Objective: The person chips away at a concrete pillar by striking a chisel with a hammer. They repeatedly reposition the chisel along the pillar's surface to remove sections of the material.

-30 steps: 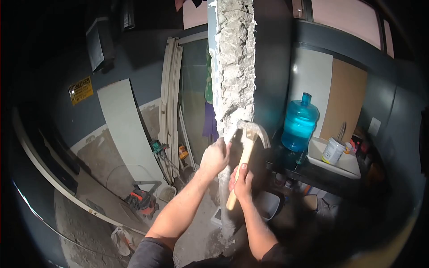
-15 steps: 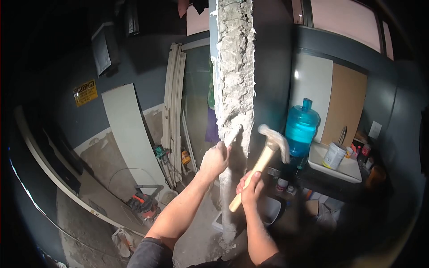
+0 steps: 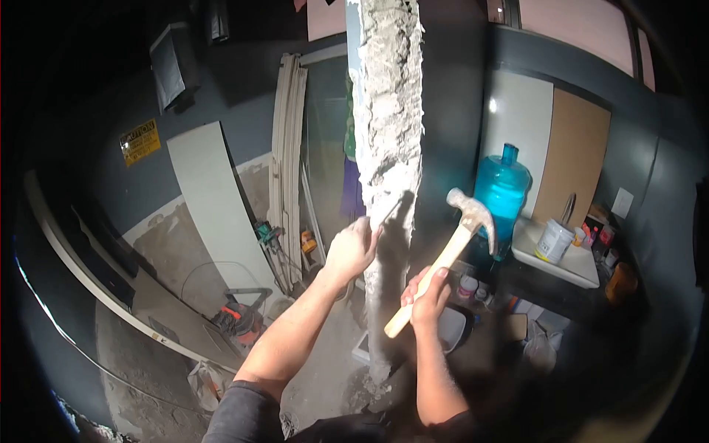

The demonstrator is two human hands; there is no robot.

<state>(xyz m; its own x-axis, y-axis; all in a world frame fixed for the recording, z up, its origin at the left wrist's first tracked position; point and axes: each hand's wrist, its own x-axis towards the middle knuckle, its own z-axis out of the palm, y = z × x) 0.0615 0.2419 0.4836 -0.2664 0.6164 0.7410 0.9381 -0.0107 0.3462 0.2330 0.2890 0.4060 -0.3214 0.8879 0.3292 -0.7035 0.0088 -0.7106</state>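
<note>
A rough, chipped concrete edge (image 3: 391, 125) of a wall runs upright through the middle of the view. My left hand (image 3: 351, 251) is closed round a chisel (image 3: 384, 213), whose tip points up and to the right against the broken face. Much of the chisel is covered by my fingers. To the right, my right hand (image 3: 430, 299) grips the wooden handle of a claw hammer (image 3: 452, 247). The hammer's metal head is raised to the right of the chisel, apart from both it and the concrete.
A blue water jug (image 3: 502, 192) stands at the right beside a white sink (image 3: 532, 255) holding a paint-marked bucket (image 3: 554, 241). Leaning panels (image 3: 210, 192) and a red-and-black machine (image 3: 240, 321) are on the left. Small jars (image 3: 468, 286) sit low on the right.
The hammer has moved right, away from the chisel, in my right hand. My left hand keeps the chisel at the concrete. The whole view has tipped slightly downward.
</note>
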